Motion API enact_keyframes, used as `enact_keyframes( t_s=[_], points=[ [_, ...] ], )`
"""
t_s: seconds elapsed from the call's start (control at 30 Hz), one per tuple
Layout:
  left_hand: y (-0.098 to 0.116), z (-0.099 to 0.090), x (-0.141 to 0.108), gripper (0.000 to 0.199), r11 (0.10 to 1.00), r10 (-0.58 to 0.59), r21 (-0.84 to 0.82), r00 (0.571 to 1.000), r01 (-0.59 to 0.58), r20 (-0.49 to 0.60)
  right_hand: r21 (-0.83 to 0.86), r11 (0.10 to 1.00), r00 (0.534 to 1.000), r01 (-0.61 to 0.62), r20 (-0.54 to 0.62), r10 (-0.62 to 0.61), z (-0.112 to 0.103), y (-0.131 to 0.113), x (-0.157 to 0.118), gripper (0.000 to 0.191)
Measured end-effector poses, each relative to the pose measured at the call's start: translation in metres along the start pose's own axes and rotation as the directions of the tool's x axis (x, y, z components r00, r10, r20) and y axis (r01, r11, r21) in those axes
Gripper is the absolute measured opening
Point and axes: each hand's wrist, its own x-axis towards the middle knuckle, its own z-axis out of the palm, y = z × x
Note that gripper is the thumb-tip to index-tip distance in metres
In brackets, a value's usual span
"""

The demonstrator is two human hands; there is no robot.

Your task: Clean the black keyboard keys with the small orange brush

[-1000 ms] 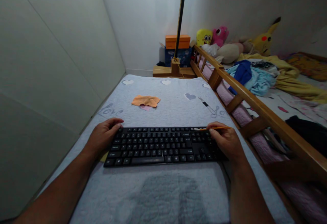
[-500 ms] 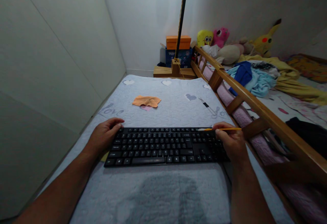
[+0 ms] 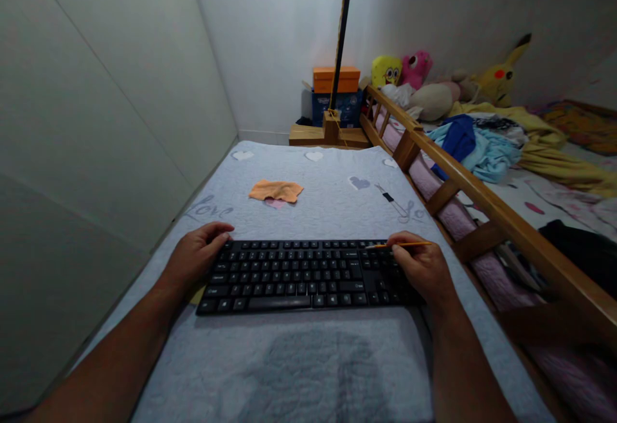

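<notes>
A black keyboard lies flat across the light-blue quilt. At its left end, my left hand grips the upper corner between thumb and fingers. My right hand is over the number-pad end and hides many keys there. Pinched in it is a slim paintbrush with an orange-yellow handle. The pale tip points left, at the keyboard's top rows. Beyond the keyboard lies a crumpled orange cloth. To the right of the cloth rests a wire keycap puller with a black middle.
A wooden bed rail runs along the right side. Behind it are clothes and several plush toys. At the far end stand an orange box, a blue box and a black pole on a wooden base. A pale wall closes the left side.
My right hand has shifted left along the keyboard's top edge, carrying the paintbrush with it. My left hand and the keyboard have stayed in place.
</notes>
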Motion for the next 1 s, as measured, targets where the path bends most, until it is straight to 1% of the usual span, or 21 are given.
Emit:
enact_keyframes(
  t_s=[0.17,0.27,0.33,0.4,0.47,0.53,0.67,0.83,1.0],
  points=[
    [-0.002,0.000,0.000,0.044,1.000,0.004,0.021,1.000,-0.003,-0.010,-0.102,0.995,0.997,-0.020,-0.070,0.013,-0.009,0.005,0.001,0.019],
    [-0.004,-0.001,0.002,0.044,0.999,0.017,0.037,1.000,-0.017,0.005,-0.129,0.992,0.989,-0.005,-0.149,-0.014,-0.014,0.006,0.000,0.017],
    [-0.007,-0.001,0.003,0.044,0.999,0.028,0.040,1.000,-0.028,0.012,-0.108,0.994,0.979,-0.016,-0.204,-0.006,-0.014,0.007,0.000,0.016],
    [-0.008,-0.002,0.004,0.044,0.999,0.036,0.033,0.999,-0.037,0.016,-0.039,0.999,0.973,-0.038,-0.229,0.028,-0.011,0.007,0.000,0.015],
    [-0.008,-0.001,0.004,0.044,0.999,0.035,0.023,0.999,-0.035,0.019,0.055,0.996,0.975,-0.064,-0.212,0.074,-0.006,0.008,0.001,0.017],
    [-0.006,-0.001,0.004,0.044,1.000,0.022,0.019,1.000,-0.022,0.022,0.131,0.987,0.979,-0.095,-0.165,0.117,0.000,0.009,0.003,0.019],
    [-0.003,0.000,0.001,0.045,1.000,0.004,-0.002,1.000,-0.004,0.013,0.209,0.966,0.979,-0.155,-0.100,0.179,0.011,0.008,0.010,0.023],
    [-0.001,0.000,0.000,0.045,1.000,0.018,0.009,1.000,-0.018,0.007,0.237,0.956,0.977,-0.172,-0.081,0.196,0.018,0.005,0.017,0.030],
    [0.003,-0.001,0.000,0.043,0.999,0.028,0.039,1.000,-0.028,0.001,0.206,0.959,0.976,-0.196,-0.050,0.210,0.024,0.009,0.020,0.036]
  ],
)
